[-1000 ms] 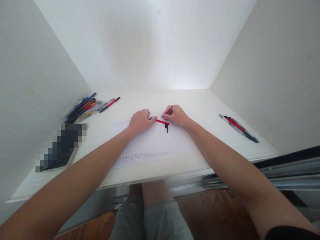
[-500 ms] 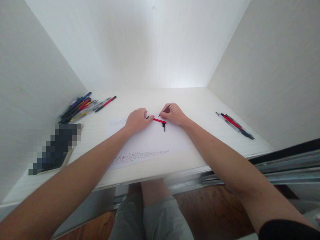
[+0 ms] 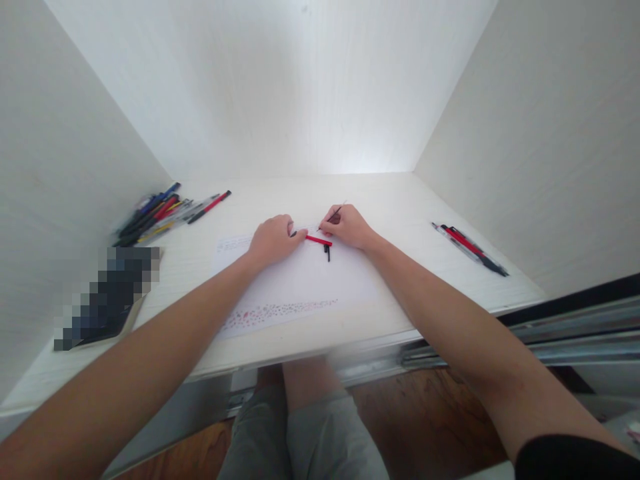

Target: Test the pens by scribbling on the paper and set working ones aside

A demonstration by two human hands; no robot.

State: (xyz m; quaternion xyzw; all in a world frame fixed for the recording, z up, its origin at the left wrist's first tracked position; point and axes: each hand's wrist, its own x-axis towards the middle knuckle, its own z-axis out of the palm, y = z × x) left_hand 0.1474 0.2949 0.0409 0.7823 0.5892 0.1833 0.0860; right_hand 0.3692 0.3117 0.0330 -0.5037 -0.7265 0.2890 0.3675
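My right hand is closed in a writing grip around a thin dark pen refill with a pale tail, its tip down at the paper. My left hand rests on the sheet with thumb and fingers pinched on the black end of a red pen barrel. The barrel slants toward my right hand. Just below it lie small black pen parts. The white paper carries rows of small red and dark marks near its front edge and faint writing at its upper left.
A pile of pens lies at the left wall, with a red and black pen beside it. A blurred-out dark device sits at the left front. Several pens lie near the right wall. White panels enclose the white desk.
The view has shifted very slightly. Both hands keep their places and grips, with the refill tip still at the paper.
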